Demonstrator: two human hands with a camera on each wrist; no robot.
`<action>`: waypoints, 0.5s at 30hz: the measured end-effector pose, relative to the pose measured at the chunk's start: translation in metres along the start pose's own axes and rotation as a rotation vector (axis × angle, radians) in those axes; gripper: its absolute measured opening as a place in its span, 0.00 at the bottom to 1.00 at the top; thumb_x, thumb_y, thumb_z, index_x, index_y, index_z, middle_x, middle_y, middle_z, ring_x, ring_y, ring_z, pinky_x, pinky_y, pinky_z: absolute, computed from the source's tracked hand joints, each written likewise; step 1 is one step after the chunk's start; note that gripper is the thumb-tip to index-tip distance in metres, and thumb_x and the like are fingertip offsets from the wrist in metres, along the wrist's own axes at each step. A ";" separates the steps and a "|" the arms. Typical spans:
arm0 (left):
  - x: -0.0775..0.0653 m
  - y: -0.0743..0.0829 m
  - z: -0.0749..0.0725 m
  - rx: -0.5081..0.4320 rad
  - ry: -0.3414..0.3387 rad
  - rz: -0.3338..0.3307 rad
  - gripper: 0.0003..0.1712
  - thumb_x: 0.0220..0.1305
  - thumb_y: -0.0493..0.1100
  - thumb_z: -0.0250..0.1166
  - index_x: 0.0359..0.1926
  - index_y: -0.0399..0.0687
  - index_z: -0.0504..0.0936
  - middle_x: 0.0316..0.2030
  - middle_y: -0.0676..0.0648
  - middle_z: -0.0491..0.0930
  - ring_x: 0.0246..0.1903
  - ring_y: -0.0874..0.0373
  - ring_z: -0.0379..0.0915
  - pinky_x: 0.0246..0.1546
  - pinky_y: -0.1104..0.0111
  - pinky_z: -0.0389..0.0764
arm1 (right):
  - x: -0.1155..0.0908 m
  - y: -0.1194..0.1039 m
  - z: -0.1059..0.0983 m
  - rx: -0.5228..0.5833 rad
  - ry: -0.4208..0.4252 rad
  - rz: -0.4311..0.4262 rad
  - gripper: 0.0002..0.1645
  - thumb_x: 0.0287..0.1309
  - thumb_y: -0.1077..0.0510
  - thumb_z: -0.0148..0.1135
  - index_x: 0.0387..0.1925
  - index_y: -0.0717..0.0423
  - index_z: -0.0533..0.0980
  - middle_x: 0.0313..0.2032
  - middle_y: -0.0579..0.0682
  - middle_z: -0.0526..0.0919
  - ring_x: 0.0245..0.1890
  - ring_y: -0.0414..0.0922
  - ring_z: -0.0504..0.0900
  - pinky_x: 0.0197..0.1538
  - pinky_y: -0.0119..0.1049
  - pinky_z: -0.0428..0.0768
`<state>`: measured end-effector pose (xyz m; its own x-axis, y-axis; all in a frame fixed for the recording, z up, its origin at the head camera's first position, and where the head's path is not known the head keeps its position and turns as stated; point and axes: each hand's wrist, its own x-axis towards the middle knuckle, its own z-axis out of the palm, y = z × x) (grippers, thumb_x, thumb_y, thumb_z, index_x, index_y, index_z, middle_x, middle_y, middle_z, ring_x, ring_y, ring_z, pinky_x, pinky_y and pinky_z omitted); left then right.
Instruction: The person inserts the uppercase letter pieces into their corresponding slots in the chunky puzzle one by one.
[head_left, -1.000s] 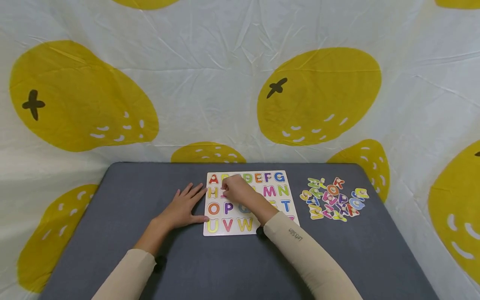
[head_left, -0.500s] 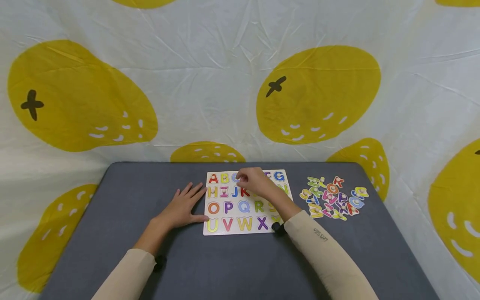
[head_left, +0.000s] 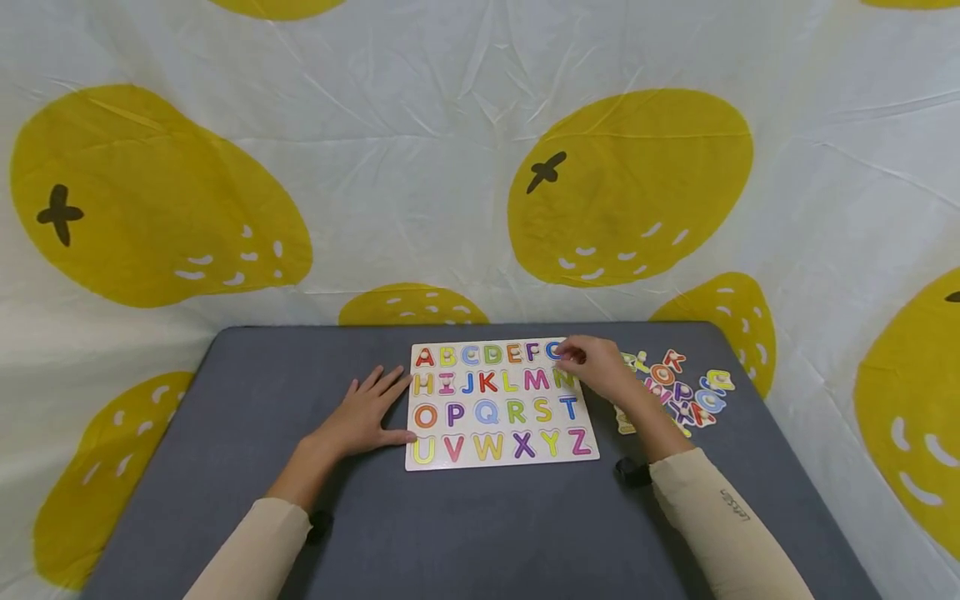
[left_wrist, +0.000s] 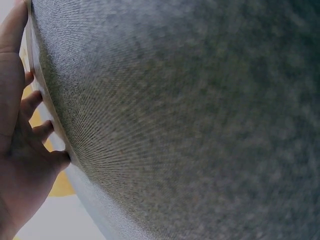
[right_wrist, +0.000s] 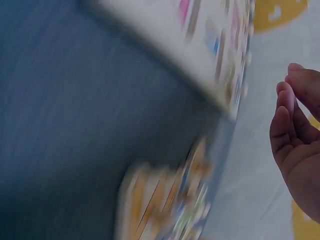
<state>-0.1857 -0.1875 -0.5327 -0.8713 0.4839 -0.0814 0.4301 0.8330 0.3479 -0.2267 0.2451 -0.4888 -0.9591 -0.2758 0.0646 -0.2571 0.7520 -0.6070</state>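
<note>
A white alphabet puzzle board with coloured letters lies on the dark grey table. Small knobs show on several letters in its top two rows. My left hand rests spread at the board's left edge, its thumb and fingertips touching it. In the left wrist view the left hand has its fingers apart along that edge. Over the upper right corner, by the G, is my right hand. The right wrist view shows this right hand loosely curled, with nothing visible between thumb and fingers. Loose letter pieces lie beyond it.
The grey table extends around the board. A white cloth with yellow fruit shapes hangs behind it. My right forearm hides part of the letter pile. Both wrists carry a small black device.
My right hand has moved rightward from above the H and I area, across the top row, to the upper right corner of the board. The left hand has stayed in place.
</note>
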 end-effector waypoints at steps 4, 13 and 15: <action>0.000 0.000 0.000 -0.009 -0.001 -0.007 0.61 0.55 0.73 0.71 0.82 0.53 0.57 0.81 0.43 0.55 0.80 0.33 0.43 0.72 0.28 0.48 | -0.017 0.025 -0.019 -0.016 0.029 0.045 0.13 0.66 0.59 0.70 0.49 0.60 0.84 0.37 0.51 0.87 0.37 0.46 0.83 0.39 0.39 0.81; -0.001 0.002 0.000 -0.019 0.002 -0.007 0.61 0.56 0.73 0.71 0.82 0.53 0.58 0.81 0.43 0.55 0.80 0.33 0.43 0.72 0.28 0.48 | -0.057 0.073 -0.061 -0.032 0.051 0.130 0.15 0.70 0.56 0.66 0.53 0.61 0.82 0.39 0.56 0.88 0.36 0.50 0.84 0.36 0.36 0.81; -0.001 0.002 0.000 -0.015 0.002 -0.004 0.61 0.55 0.73 0.71 0.82 0.53 0.58 0.81 0.43 0.55 0.80 0.33 0.43 0.71 0.28 0.49 | -0.067 0.084 -0.071 -0.068 0.078 0.166 0.16 0.71 0.53 0.65 0.53 0.60 0.82 0.40 0.56 0.88 0.36 0.49 0.84 0.36 0.36 0.80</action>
<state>-0.1837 -0.1866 -0.5317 -0.8736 0.4800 -0.0806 0.4232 0.8309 0.3612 -0.1924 0.3690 -0.4877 -0.9946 -0.0990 0.0306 -0.0991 0.8228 -0.5596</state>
